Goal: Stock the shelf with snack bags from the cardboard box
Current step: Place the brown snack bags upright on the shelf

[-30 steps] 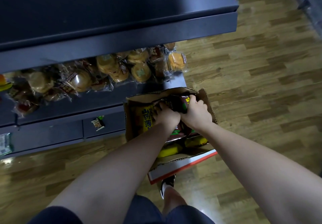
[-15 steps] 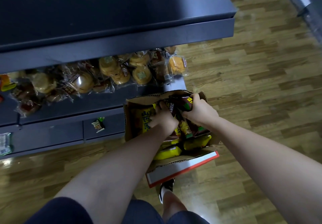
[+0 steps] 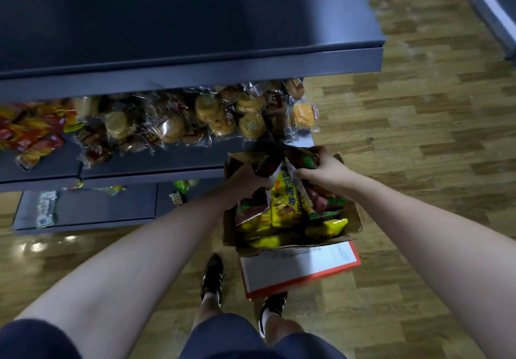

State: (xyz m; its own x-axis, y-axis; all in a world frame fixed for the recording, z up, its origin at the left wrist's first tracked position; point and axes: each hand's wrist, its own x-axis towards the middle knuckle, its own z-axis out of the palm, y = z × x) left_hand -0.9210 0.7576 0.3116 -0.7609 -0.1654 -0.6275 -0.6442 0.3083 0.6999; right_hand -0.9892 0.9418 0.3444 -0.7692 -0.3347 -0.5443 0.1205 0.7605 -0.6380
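**A:** Head view, looking down. What differs from a second ago?

**B:** The hands sat low inside the open brown cardboard box (image 3: 290,219) then. Now both are raised to its far rim, each with a dark maroon snack bag lifted partly clear of the stack. I judge that the pick is done and the carry to the dark grey metal shelf (image 3: 156,163) comes next.

**A:** Left hand?

**B:** The left hand (image 3: 245,179) is over the box's far-left corner, forearm stretched forward, fingers curled round the left maroon snack bag (image 3: 264,164). Individual fingertips are blurred.

**A:** Right hand?

**B:** The right hand (image 3: 321,171) is over the far-right part of the box, thumb and fingers pinching the maroon bag with a green patch (image 3: 304,160) from above.

**A:** What remains in the box?

**B:** A yellow printed snack bag (image 3: 287,205) stands upright between the hands, with more yellow and maroon bags packed below it.

**A:** And beyond the box?

**B:** The shelf lies just past it, to the left, and carries clear-wrapped round buns (image 3: 223,115) behind a bare front strip. The box stands on the wood-patterned floor (image 3: 418,135), ahead of the person's dark shoes (image 3: 212,277).
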